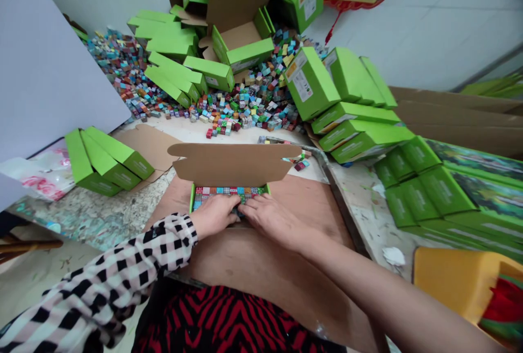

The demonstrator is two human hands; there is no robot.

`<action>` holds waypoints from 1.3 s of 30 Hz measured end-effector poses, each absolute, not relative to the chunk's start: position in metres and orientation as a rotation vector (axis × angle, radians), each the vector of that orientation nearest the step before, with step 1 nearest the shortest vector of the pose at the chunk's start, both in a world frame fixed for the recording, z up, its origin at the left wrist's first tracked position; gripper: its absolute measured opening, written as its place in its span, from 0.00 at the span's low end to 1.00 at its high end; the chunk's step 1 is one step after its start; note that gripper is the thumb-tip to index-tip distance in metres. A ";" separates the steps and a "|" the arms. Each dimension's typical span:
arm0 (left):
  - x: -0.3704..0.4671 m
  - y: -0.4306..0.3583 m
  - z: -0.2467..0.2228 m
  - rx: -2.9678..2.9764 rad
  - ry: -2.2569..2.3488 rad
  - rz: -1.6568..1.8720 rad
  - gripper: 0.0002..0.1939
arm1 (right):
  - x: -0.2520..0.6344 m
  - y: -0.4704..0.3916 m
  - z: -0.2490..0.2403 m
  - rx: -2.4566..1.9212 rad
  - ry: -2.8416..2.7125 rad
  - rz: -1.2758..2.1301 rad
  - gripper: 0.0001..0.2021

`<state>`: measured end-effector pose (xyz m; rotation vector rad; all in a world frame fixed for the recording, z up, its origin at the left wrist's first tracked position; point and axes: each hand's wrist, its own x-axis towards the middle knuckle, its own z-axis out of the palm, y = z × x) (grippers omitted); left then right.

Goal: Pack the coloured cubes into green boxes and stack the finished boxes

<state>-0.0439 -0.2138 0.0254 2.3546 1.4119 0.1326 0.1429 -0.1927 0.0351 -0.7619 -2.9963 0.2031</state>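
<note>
An open green cardboard box [191,198] lies in front of me on a brown board, its brown inner lid [232,162] raised at the back. Rows of small patterned cubes [220,190] in many colours fill what shows of it. My left hand [216,213] reaches over the box from the left, thumb and forefinger apart, fingertips on the cubes. From the right, my right hand [265,214] rests its stretched fingers on the cubes, close to the left fingertips. Neither hand visibly grips a cube. The hands hide the front part of the box.
A large heap of loose cubes [245,105] spreads along the back, with open green boxes [249,53] on it. Closed green boxes [417,189] are stacked at the right, and several more [108,162] lean at the left. A yellow container [445,282] stands at the lower right.
</note>
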 end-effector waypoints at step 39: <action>-0.046 -0.209 0.025 2.271 1.363 0.132 0.06 | 0.153 -0.191 0.025 -0.782 -2.831 0.377 0.12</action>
